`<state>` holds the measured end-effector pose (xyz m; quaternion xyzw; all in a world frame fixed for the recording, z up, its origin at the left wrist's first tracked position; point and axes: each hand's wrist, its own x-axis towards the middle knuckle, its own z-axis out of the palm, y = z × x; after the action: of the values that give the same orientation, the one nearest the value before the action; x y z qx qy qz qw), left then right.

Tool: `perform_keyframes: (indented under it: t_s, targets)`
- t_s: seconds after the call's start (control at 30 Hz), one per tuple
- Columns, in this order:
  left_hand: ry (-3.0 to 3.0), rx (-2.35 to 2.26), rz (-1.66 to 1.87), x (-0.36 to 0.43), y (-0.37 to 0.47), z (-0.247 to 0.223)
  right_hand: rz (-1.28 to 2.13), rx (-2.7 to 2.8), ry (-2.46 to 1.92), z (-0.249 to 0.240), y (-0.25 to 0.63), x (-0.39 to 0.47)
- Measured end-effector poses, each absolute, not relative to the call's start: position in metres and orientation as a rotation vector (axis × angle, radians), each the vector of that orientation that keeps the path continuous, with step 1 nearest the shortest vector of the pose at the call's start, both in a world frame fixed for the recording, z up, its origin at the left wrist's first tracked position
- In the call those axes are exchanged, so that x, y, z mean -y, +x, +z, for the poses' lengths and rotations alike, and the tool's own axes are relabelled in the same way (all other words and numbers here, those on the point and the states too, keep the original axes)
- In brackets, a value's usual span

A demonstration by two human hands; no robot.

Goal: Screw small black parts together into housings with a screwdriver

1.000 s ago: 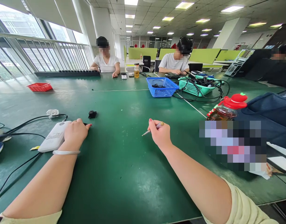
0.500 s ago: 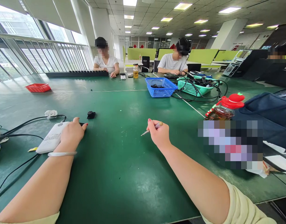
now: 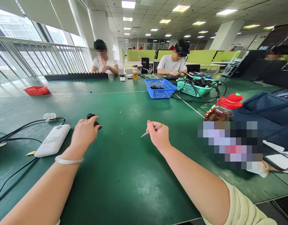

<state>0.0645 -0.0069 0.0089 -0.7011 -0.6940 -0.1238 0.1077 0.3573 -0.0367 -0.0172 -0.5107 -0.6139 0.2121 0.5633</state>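
My right hand (image 3: 159, 134) is closed round a small screwdriver (image 3: 157, 127), its thin metal tip pointing left and down just over the table. To the left, my left hand (image 3: 84, 132), with a pale bangle at the wrist, has its fingers curled round a flat black piece (image 3: 98, 126). Mostly covered by the hand, that piece cannot be made out further. Just beyond the fingers lies a small black lump (image 3: 90, 116) on the table. A white power bank (image 3: 52, 141) with a black cable rests left of my left wrist.
A blue basket (image 3: 161, 90) and a green basket (image 3: 193, 90) heaped with black cables stand at the back. On the right are a red-lidded bottle (image 3: 222, 109) and a dark blue bag (image 3: 263, 115). A red tray (image 3: 36, 91) sits far left. Two people work opposite.
My left hand has moved right, away from the power bank, carrying the flat black piece toward the black lump. My right hand keeps its hold on the screwdriver, almost still.
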Motion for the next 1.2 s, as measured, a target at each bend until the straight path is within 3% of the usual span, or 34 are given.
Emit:
perform_keyframes:
  t_s: [0.27,0.57,1.2]
  targets:
    - [-2.929,1.341,-0.660,0.042,0.168,-0.019,0.415,1.360,-1.166,-0.014,0.360,0.037]
    - [-3.076,1.529,-0.749,0.039,0.173,-0.031,0.500,1.447,-1.056,-0.013,0.357,0.039]
    - [-3.110,1.491,-1.035,0.038,0.175,-0.035,0.237,1.966,-0.919,-0.020,0.344,0.047]
